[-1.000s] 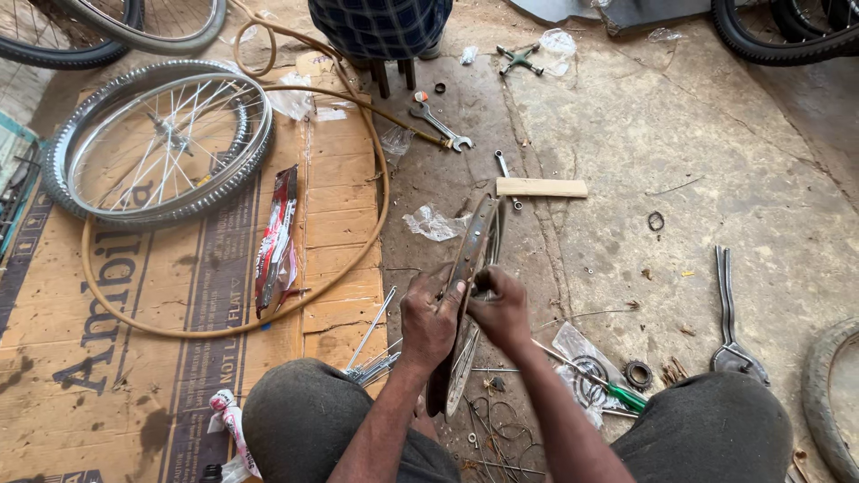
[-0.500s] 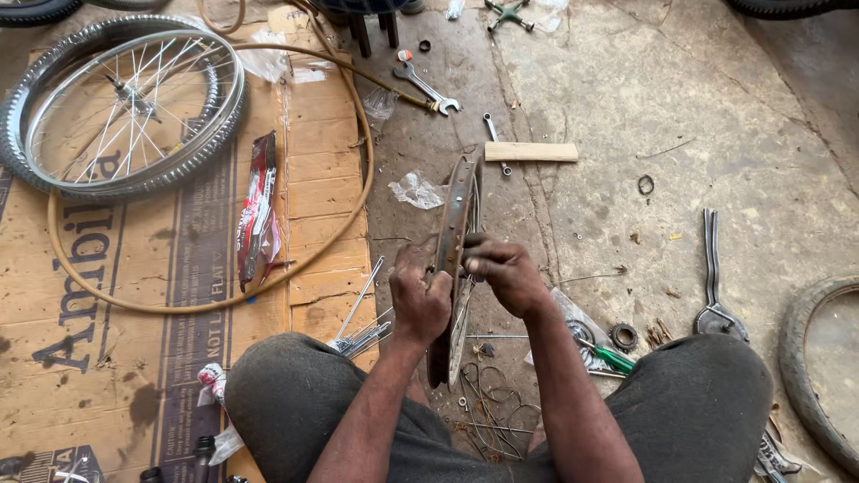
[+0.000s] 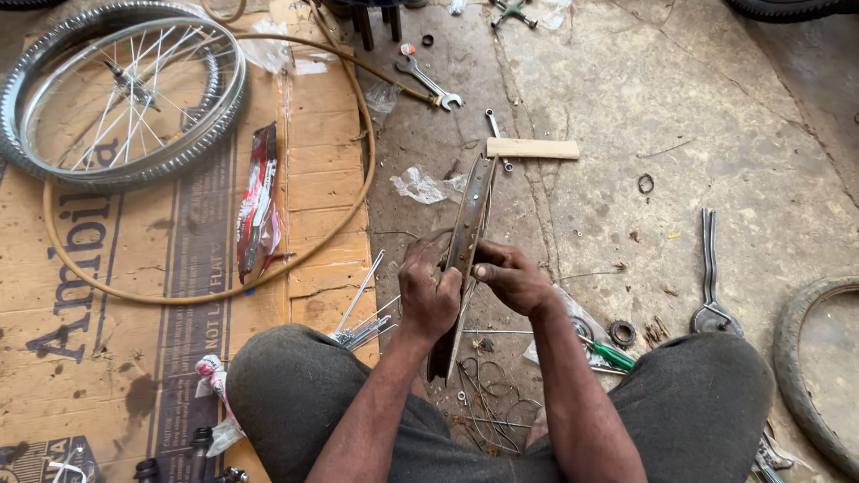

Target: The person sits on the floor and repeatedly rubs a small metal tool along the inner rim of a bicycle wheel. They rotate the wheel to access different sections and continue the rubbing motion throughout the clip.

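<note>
A rusty bicycle wheel rim (image 3: 472, 201) stands on edge between my knees, seen edge-on and running away from me. My left hand (image 3: 428, 295) grips its left side, fingers wrapped over the rim. My right hand (image 3: 512, 275) presses against its right side, fingers pinched at the rim's inner face. Whatever small part the fingers pinch is hidden. Loose spokes (image 3: 362, 313) lie on the ground just left of my left hand.
A spoked wheel with tyre (image 3: 121, 89) and a tan hoop (image 3: 358, 161) lie on cardboard (image 3: 116, 295) at left. Spanners (image 3: 429, 82), a wooden block (image 3: 532, 148), a green-handled screwdriver (image 3: 613, 353), a metal tool (image 3: 710, 268) and a tyre (image 3: 810, 358) lie around.
The view has shifted closer and slightly downward. Both hands stay on the rim, with the right fingers working a little lower along it.
</note>
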